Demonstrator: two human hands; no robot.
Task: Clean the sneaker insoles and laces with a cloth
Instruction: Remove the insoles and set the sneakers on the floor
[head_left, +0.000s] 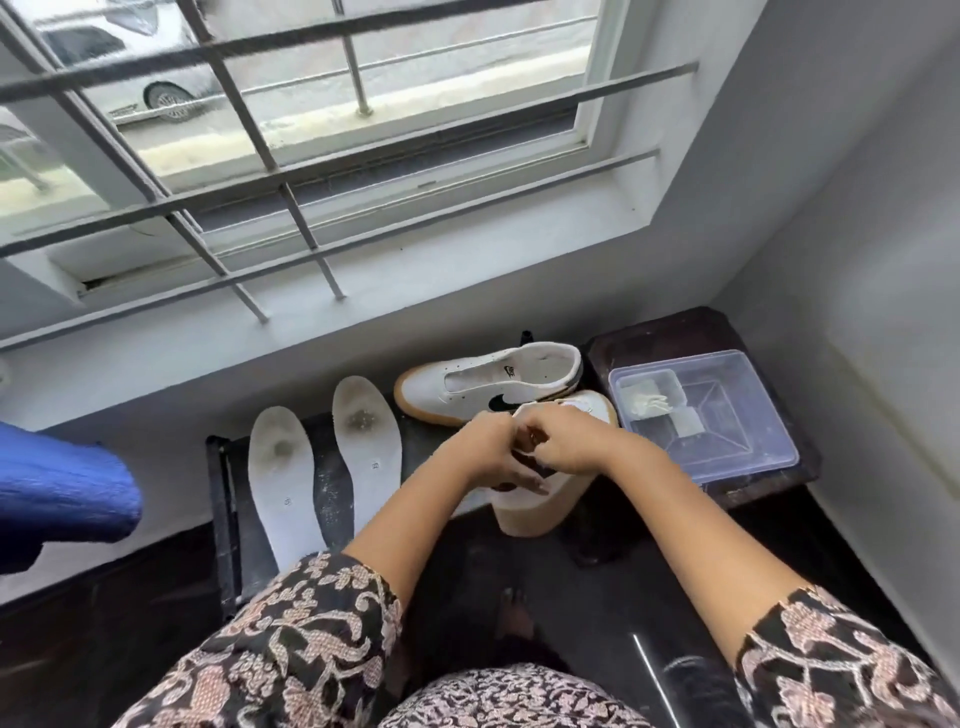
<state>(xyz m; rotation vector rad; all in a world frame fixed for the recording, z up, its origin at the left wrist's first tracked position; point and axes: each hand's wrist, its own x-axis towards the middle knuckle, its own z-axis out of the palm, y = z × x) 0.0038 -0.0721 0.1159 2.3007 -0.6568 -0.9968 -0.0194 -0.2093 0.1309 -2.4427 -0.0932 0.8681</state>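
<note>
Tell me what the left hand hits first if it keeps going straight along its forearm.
The left hand holds the near sneaker, so that comes first. Past it, the line likely reaches the far sneaker by the wall, though depth is unclear.

A narrow dark strip lies open between the left insole (280, 483) and right insole (370, 441). Beyond them the far sneaker (467, 384) lies along the window wall. The plastic box (727, 415) crowds the stool (675, 332), just beside the near sneaker (540, 512); the side wall (883, 312) closes the right.
</note>
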